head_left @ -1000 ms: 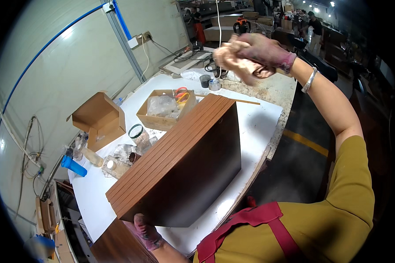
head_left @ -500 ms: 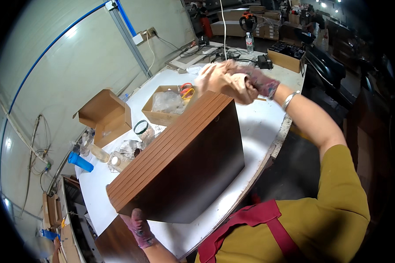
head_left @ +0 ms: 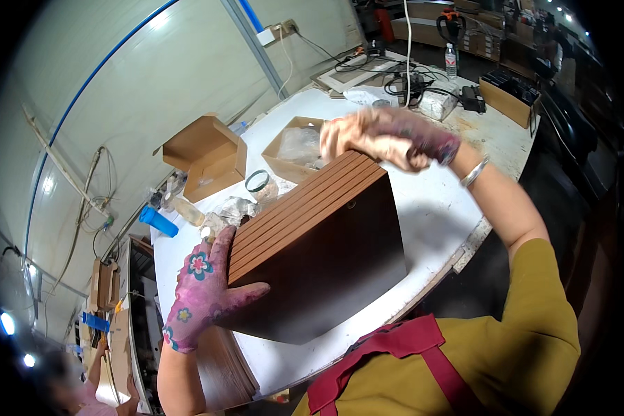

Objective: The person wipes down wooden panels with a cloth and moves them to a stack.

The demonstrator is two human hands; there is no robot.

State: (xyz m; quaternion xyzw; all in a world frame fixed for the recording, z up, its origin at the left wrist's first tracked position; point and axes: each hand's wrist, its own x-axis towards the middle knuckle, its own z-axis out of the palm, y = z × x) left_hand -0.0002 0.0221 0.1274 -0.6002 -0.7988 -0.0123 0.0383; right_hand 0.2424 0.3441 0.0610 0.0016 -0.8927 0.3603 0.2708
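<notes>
A brown wooden box-like piece (head_left: 322,260) stands tilted on the white table, with a grooved strip along its top and a dark, smooth side toward me. My left hand (head_left: 204,295), in a pink flowered glove, grips its near left end. The thumb lies on the dark side and the fingers reach over the grooved edge. Above the far right end, my right hand (head_left: 419,132), gloved too and blurred by motion, is closed round a crumpled beige cloth (head_left: 350,139). The cloth touches or nearly touches the piece's far corner.
Behind the piece are an open cardboard box (head_left: 218,156), a carton with a plastic bag (head_left: 298,142), a glass jar (head_left: 261,186) and a blue bottle (head_left: 158,222). Cables (head_left: 412,83) and a water bottle (head_left: 451,61) stand farther back. Brown boards (head_left: 225,371) are stacked lower left.
My left hand has moved up from the lower corner onto the end of the piece. The right hand and cloth have shifted slightly against the piece's far end. The view has turned.
</notes>
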